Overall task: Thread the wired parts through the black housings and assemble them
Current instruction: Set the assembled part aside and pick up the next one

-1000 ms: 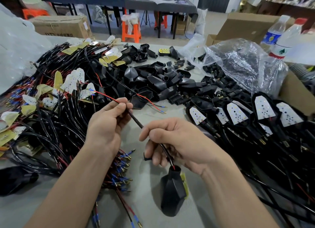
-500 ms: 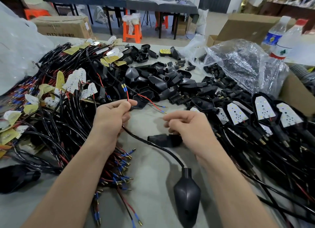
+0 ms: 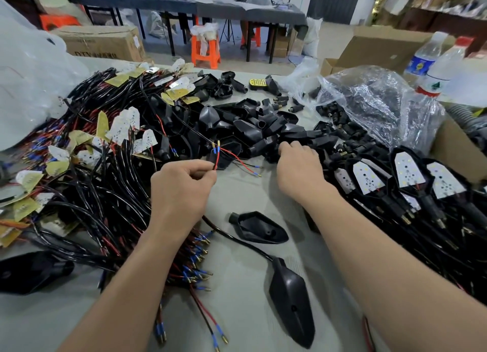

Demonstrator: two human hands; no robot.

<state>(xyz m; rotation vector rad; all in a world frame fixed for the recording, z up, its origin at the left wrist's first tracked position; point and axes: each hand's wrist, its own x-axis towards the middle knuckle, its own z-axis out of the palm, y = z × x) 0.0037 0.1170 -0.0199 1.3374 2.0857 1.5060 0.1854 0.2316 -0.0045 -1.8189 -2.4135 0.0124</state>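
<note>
There's an orange plastic stool (image 3: 205, 54) by the far table (image 3: 274, 13), a cardboard box (image 3: 102, 42) left, water bottles (image 3: 442, 69) behind a crumpled clear bag (image 3: 374, 101).

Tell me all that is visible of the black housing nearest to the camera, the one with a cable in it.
The housing is matte black, apparently plastic, teardrop-shaped: a narrow neck at the far end, a pointed tip toward the camera, a small hole in its rounded back. It lies back up on the grey table. A black cable enters its neck and runs to the left hand, which pinches its wire ends. Nothing else touches it.
</note>
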